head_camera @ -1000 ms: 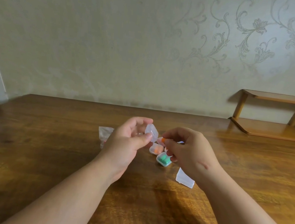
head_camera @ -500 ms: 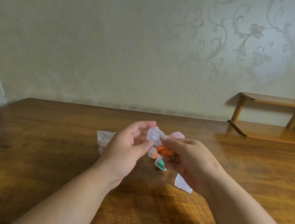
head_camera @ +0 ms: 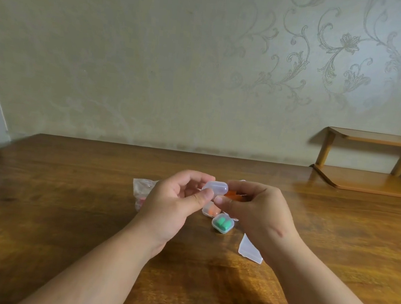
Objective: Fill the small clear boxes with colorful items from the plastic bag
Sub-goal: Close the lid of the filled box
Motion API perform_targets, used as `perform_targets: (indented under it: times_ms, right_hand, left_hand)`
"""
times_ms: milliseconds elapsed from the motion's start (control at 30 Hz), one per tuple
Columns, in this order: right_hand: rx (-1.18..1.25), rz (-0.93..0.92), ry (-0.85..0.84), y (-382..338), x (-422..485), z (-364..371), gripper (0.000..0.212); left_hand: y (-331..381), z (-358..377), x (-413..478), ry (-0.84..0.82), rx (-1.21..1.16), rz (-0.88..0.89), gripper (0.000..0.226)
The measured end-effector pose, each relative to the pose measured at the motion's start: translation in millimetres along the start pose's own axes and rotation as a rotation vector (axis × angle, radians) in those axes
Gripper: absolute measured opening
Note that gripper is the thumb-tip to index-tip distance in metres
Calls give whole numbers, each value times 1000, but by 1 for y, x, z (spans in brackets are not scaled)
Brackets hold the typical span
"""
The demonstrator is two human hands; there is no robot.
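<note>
Pinching clear box (head_camera: pixel 215 187) with left hand (head_camera: pixel 170 206) | right hand (head_camera: pixel 257 215) grips orange items (head_camera: pixel 233 195) | wooden table (head_camera: pixel 64 198) | scrolled wallpaper (head_camera: pixel 330 54), shelf (head_camera: pixel 371 181)

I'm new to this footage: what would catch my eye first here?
Above the wooden table, the left hand pinches a small clear box, while the right hand holds orange pieces beside it. Just below them sits a box of green pieces.

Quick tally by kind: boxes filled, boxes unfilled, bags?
Filled boxes: 2, orange box and green box.
Unfilled boxes: 2, held box and box by the right forearm.
Plastic bag: 1.
Loose orange pieces in the right hand: count hidden.
Total: 5 counted.
</note>
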State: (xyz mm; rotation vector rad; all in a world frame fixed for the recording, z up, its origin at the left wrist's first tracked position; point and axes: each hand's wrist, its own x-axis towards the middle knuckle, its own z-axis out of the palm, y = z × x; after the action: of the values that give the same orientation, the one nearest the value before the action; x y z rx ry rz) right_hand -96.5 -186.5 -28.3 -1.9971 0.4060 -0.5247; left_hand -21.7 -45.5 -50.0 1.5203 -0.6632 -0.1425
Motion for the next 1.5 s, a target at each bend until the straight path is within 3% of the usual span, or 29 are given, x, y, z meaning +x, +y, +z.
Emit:
perform_targets:
  times_ms: [167,267,333,467,700,1133,1333,1500]
  right_hand:
    - [-22,18,-11,0,2,-2,19]
    - [145,170,0,-1,4,-3,29]
    - [275,244,-11,-2,4,-3,24]
    - [302,211,-95,0,1,-3,24]
    - [313,200,-94,3,3,-5,18]
    - [322,240,-148,4,2,-7,16]
    - [349,247,-197,8,4,-7,21]
    - [543,292,-188,8,8,-9,18]
  left_hand:
    - [0,1,0,12,58,21,32]
    - [0,0,0,35,78,48,35]
    - [-1,0,1,39,100,58,36]
    - [-2,0,2,13,107,66,45]
    - [-1,-1,2,24,124,55,50]
    - [1,-10,3,-46,569,236,33]
    - [1,-7,-1,-172,569,255,41]
    - [-3,-8,2,6,563,264,41]
